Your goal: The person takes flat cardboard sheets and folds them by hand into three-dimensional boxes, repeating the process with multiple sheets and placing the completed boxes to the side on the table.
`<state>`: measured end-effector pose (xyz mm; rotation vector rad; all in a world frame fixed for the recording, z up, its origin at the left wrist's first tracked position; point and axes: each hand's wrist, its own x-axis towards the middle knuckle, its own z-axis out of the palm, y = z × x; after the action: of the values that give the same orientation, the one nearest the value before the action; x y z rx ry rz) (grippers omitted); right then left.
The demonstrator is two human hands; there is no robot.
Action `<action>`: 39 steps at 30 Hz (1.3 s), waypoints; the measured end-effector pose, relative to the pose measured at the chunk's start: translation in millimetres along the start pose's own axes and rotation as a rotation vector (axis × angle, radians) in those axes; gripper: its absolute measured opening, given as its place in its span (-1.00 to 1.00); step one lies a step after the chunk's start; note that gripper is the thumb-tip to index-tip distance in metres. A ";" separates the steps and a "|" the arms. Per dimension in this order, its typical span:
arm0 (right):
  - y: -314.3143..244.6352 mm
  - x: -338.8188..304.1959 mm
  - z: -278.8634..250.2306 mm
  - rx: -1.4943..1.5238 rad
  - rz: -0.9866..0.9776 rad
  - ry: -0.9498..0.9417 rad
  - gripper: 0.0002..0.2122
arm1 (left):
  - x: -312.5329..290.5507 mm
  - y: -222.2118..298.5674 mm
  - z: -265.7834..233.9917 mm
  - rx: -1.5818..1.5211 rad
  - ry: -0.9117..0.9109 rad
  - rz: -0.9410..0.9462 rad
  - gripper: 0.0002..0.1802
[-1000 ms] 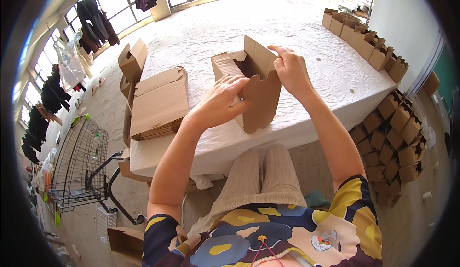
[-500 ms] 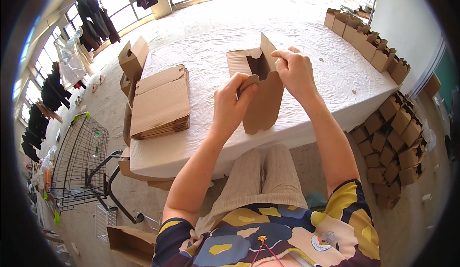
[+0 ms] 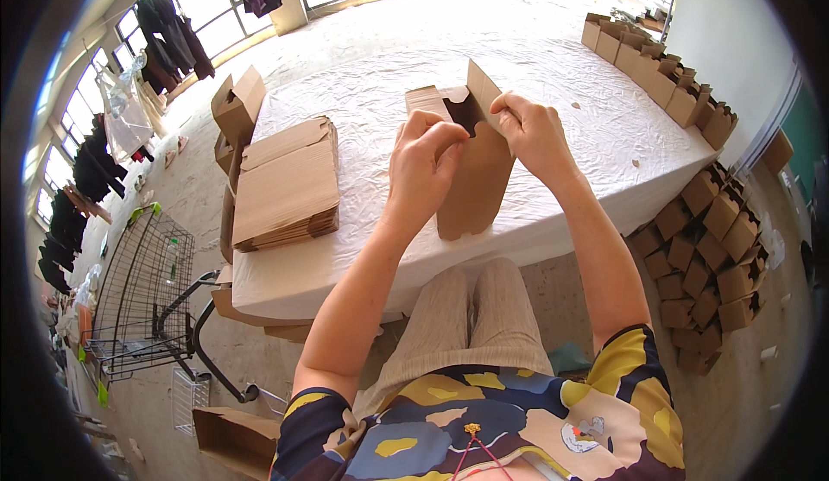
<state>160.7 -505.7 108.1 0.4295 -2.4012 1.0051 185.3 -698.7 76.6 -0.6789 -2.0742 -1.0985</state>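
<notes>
A brown cardboard box (image 3: pixel 477 189) stands on the white-covered table in front of me, its top partly open onto a dark inside and one flap upright at the far right. My left hand (image 3: pixel 425 157) is closed at the near top edge, curled fingers pinching the near flap by the opening. At the right side of the top, my right hand (image 3: pixel 535 136) has its fingers bent and pinched against the side flap. The fingertips partly hide the near rim. Left of the box lies a stack of flattened cardboard boxes (image 3: pixel 285 174).
Folded boxes (image 3: pixel 643 62) line the table's right edge, and a pile of boxes (image 3: pixel 704 256) sits on the floor below. More boxes (image 3: pixel 237 105) stand at the left edge. A wire shopping cart (image 3: pixel 138 291) is left of the table (image 3: pixel 345 278); clothes (image 3: pixel 173 36) hang beyond.
My left hand has shifted up and inward over the near edge, and that flap's notched top no longer stands up. My right hand has moved slightly right and down.
</notes>
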 end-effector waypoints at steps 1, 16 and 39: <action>0.3 -1.1 0.4 -0.003 -0.010 0.007 -0.80 | -0.9 -1.8 1.7 0.072 0.030 0.063 -0.87; -16.9 -6.0 -5.9 -0.028 0.036 -0.039 -0.78 | -17.2 -0.4 -7.0 0.215 -0.102 0.146 -0.61; 14.1 34.8 -5.4 -0.244 -0.464 -0.110 -0.83 | -18.3 -9.3 -28.3 0.264 -0.099 0.154 -0.67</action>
<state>127.1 -495.5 122.6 0.9154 -2.3192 0.4894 199.4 -729.8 69.5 -0.7580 -2.1598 -0.7027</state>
